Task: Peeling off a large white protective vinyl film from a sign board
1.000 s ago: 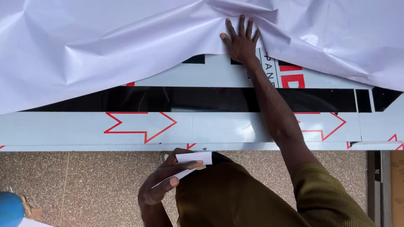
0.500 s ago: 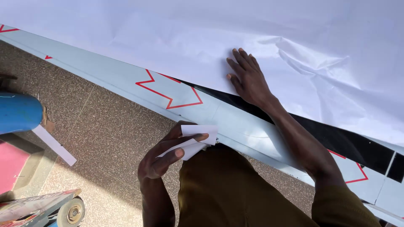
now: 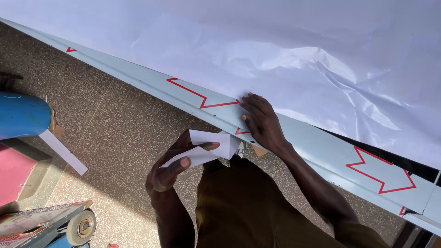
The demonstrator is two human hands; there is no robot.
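Note:
My left hand [image 3: 172, 167] holds a folded white paper strip [image 3: 209, 149] just below the table's edge, pinched between thumb and fingers. Fingers spread, my right hand [image 3: 262, 121] presses flat on the pale grey panel [image 3: 321, 147], which carries red arrow outlines [image 3: 202, 97]. A big white sheet [image 3: 257, 50], wrinkled to the right of my hand, covers most of the panel; its lower edge runs just above my fingertips.
A speckled stone floor [image 3: 115, 133] lies below the panel. At the left are a blue cylinder [image 3: 23, 115], a loose white strip [image 3: 64, 151], a pink surface [image 3: 11, 177] and a small wheeled object [image 3: 80, 225]. My olive clothing fills the bottom centre.
My right hand slid down off the white sheet to the bare grey edge of the panel. The view swung left. The left hand keeps its paper strip.

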